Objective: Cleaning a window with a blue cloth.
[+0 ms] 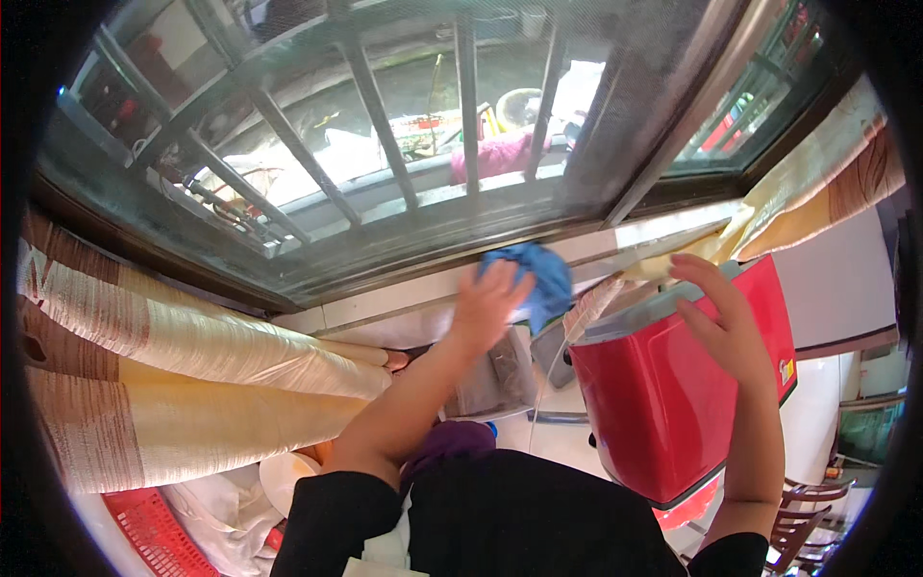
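Note:
My left hand [488, 303] is on a blue cloth [548, 279] at the window sill [423, 300], its fingers slightly blurred and bent over the cloth, which bunches out to their right. Above a glossy red box-shaped appliance [663, 385] hangs my right hand [726, 327], thumb and forefinger apart with nothing seen between them. Near those fingertips, a pale yellow curtain end [649, 269] lies across the grey top of the red appliance; whether the fingers touch it I cannot tell.
A barred sliding window [385, 144] rises beyond the sill. Cream and brown curtains hang at the left [221, 423] and right [817, 192]. A red plastic basket [159, 534] is at lower left, and wooden chairs [803, 519] stand at lower right.

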A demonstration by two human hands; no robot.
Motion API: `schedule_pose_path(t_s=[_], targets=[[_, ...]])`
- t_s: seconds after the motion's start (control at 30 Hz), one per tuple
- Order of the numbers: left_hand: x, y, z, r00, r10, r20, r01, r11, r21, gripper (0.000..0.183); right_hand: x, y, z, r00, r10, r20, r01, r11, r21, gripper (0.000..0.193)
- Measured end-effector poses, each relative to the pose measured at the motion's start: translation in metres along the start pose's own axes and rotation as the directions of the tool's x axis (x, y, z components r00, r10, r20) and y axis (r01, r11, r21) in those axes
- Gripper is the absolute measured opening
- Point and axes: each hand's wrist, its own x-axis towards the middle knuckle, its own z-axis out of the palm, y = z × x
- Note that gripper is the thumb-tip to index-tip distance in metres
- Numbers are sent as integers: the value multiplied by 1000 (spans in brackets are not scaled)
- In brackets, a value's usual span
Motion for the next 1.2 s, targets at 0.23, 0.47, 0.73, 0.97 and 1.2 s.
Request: schedule_pose_path(t_s=[0.23, 0.47, 0.73, 0.97, 1.2], targets=[[-151, -109, -87, 944, -321, -81, 325, 856, 402, 41, -140, 3, -38, 915, 261, -308, -297, 952, -75, 35], [-117, -83, -70, 963, -254, -90, 269, 919, 289, 55, -226, 54, -8, 660, 468, -587, -430, 877, 216, 28], [0, -5, -5, 994, 92, -66, -78, 979, 186, 44, -182, 42, 19, 722, 377, -580, -501, 863, -62, 29], [108, 55, 43, 910, 410, -65, -409, 912, 19, 42, -171, 35, 22, 716, 409, -566, -541, 838, -80, 27], [173, 95, 78, 861, 483, -160, -492, 870, -18, 38, -165, 34, 34, 728, 371, -577, -578, 785, -224, 25]])
